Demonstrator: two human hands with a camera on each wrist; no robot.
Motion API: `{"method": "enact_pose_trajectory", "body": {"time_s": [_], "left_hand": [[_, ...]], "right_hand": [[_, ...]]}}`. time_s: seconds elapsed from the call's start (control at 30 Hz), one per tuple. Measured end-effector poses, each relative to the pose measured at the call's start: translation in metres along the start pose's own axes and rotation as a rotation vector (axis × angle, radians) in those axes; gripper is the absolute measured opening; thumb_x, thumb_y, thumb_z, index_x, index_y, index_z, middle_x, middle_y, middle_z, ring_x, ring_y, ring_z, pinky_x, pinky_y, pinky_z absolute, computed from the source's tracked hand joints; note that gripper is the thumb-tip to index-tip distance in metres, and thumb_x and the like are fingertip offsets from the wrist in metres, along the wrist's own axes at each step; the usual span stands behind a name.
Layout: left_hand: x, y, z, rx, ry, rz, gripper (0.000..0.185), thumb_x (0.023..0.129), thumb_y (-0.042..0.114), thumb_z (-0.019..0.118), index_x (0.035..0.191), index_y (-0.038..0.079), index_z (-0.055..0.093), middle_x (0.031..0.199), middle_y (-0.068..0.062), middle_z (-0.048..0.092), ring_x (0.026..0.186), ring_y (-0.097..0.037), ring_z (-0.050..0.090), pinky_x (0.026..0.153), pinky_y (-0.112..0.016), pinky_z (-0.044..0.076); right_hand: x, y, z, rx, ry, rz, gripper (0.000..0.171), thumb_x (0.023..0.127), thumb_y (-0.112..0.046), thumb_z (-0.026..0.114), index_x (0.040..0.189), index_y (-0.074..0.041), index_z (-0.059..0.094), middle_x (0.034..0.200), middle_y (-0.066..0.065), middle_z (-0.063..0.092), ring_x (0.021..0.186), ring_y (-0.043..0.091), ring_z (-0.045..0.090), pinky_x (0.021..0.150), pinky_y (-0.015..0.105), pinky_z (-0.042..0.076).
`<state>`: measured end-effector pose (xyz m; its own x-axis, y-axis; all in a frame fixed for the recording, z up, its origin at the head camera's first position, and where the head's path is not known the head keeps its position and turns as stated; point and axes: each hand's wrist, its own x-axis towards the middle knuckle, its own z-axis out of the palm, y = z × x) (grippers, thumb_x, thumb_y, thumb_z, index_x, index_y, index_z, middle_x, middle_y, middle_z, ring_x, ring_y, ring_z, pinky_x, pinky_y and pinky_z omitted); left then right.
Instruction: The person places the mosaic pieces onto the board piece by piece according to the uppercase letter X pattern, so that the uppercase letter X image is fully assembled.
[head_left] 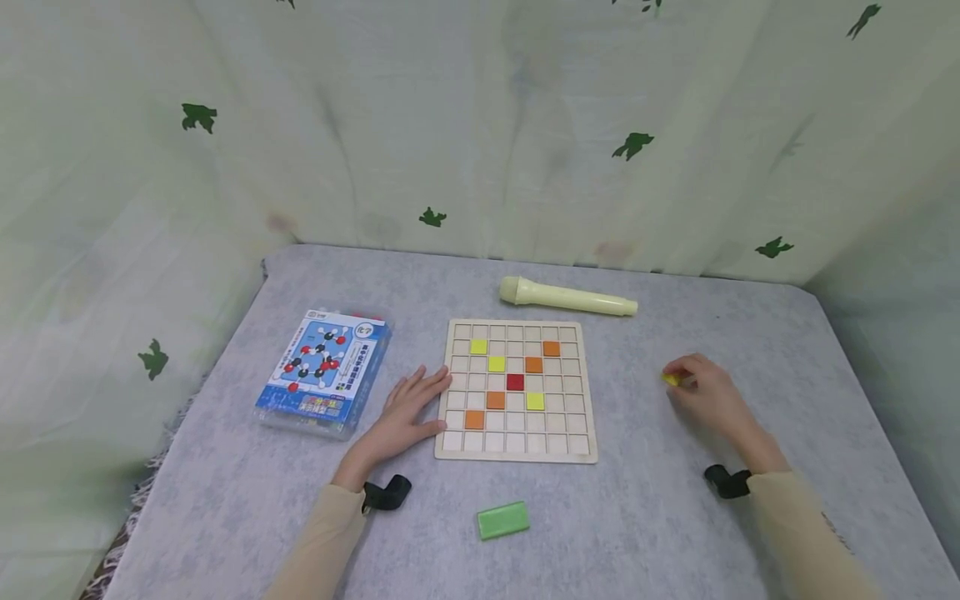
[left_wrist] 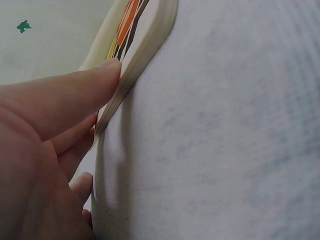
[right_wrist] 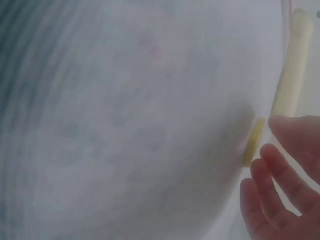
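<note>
We see a pale wooden grid board (head_left: 516, 390) with a smooth, matt finish; the left wrist view shows its sanded, rounded edge. The coloured square tiles (head_left: 514, 382) in its cells look matt and painted. Under the board lies a grey tablecloth (head_left: 637, 517), soft and finely woven. Left of the board, a box (head_left: 324, 372) has a glossy clear plastic shell over printed paper. Behind the board, a cream tube (head_left: 567, 297) looks like smooth plastic. In front of the board, a green block (head_left: 503, 520) seems translucent plastic.
</note>
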<state>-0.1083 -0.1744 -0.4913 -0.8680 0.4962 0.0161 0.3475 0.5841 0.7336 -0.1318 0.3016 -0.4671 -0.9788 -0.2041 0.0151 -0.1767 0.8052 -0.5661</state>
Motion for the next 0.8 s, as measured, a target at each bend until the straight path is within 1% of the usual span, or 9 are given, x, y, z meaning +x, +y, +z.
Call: {"method": "enact_pose_trajectory", "body": {"time_s": [0.17,0.27,0.37,0.47,0.57,0.7,0.8], "left_hand": [[0.0,-0.001,0.0,0.004,-0.003,-0.003,0.068,0.091,0.02,0.065,0.149,0.005,0.033,0.156,-0.009,0.024,0.144,-0.034,0.003,0.113,-0.052,-0.004],[0.0,-0.001,0.0,0.008,-0.005,-0.004,0.068,0.091,0.021,0.065,0.149,0.006,0.033,0.156,-0.009,0.024,0.144,-0.033,0.003,0.113,-0.051,-0.005],[-0.001,-0.002,0.0,0.008,-0.002,0.004,0.068,0.091,0.02,0.065,0.149,0.005,0.033,0.156,-0.009,0.024,0.144,-0.034,0.004,0.112,-0.052,-0.004],[-0.001,-0.003,0.0,0.006,0.005,0.016,0.068,0.09,0.02,0.066,0.148,0.004,0.033,0.155,-0.011,0.025,0.144,-0.036,0.004,0.112,-0.053,-0.004],[-0.001,-0.003,0.0,0.004,0.008,0.02,0.068,0.09,0.019,0.066,0.148,0.003,0.034,0.155,-0.012,0.025,0.143,-0.037,0.005,0.112,-0.054,-0.004],[-0.001,-0.003,0.0,0.007,0.005,0.008,0.068,0.091,0.02,0.065,0.149,0.005,0.033,0.156,-0.01,0.025,0.144,-0.035,0.004,0.112,-0.052,-0.003],[-0.001,-0.003,0.0,0.008,0.003,0.006,0.068,0.091,0.02,0.065,0.149,0.005,0.033,0.155,-0.01,0.025,0.144,-0.035,0.004,0.112,-0.053,-0.003]], "right_hand": [[0.003,0.005,-0.001,-0.034,-0.006,0.042,0.02,0.085,0.005,0.065,0.104,0.005,0.061,0.104,0.02,0.055,0.092,0.035,0.056,0.077,0.048,0.049],[0.005,0.003,-0.001,-0.05,-0.008,0.041,0.018,0.084,0.007,0.066,0.101,0.005,0.061,0.101,0.02,0.056,0.091,0.035,0.057,0.077,0.048,0.05],[0.008,-0.003,0.0,-0.038,-0.023,0.016,0.017,0.084,0.006,0.066,0.1,0.004,0.061,0.1,0.019,0.058,0.092,0.035,0.057,0.076,0.048,0.05],[0.009,-0.018,0.008,-0.011,-0.041,-0.027,0.018,0.084,0.005,0.065,0.102,0.003,0.062,0.101,0.017,0.06,0.093,0.034,0.057,0.077,0.048,0.05],[0.007,-0.039,0.02,0.011,-0.058,-0.085,0.02,0.083,0.004,0.067,0.103,0.002,0.063,0.101,0.013,0.06,0.095,0.031,0.058,0.079,0.047,0.05],[0.002,-0.068,0.039,0.036,-0.08,-0.194,0.022,0.081,0.004,0.071,0.1,-0.003,0.065,0.099,0.005,0.062,0.093,0.024,0.059,0.078,0.041,0.051],[-0.001,-0.087,0.052,0.046,-0.118,-0.267,0.023,0.079,0.003,0.072,0.098,-0.007,0.065,0.098,0.0,0.062,0.09,0.017,0.057,0.077,0.036,0.051]]}}
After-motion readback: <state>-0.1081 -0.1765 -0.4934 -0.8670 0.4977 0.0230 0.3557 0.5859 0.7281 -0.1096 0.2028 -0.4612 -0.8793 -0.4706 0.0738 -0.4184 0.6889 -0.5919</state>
